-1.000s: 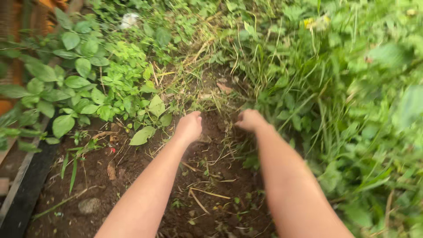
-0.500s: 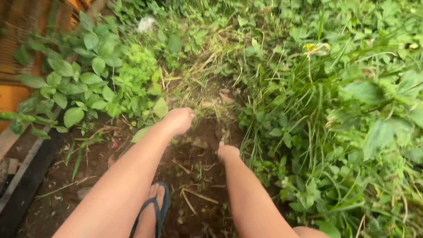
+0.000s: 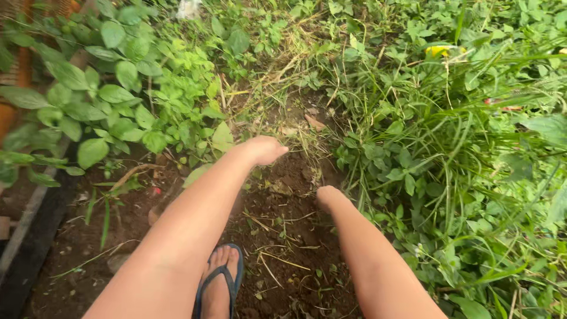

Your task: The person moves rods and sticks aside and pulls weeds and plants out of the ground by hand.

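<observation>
My left hand (image 3: 264,149) hangs over a strip of dark bare soil (image 3: 286,233), fingers curled in, nothing visible in it. Just beyond its knuckles lie dry grass stalks (image 3: 277,80). My right hand (image 3: 328,195) is lower and closer to me, pressed down at the soil's right edge against a thick bank of grass and weeds (image 3: 449,153). Its fingers are hidden behind the back of the hand. My foot in a blue flip-flop (image 3: 221,277) stands on the soil between my forearms.
A broad-leaved green plant (image 3: 112,100) fills the left side. A dark edging board (image 3: 29,236) runs along the far left. A dead brown leaf (image 3: 315,122) lies on the soil ahead. A yellow flower (image 3: 440,50) shows in the grass at upper right.
Both hands have drawn back from the weeds at the far end of the soil. The right hand dropped nearer and lower. My foot came into view between the arms.
</observation>
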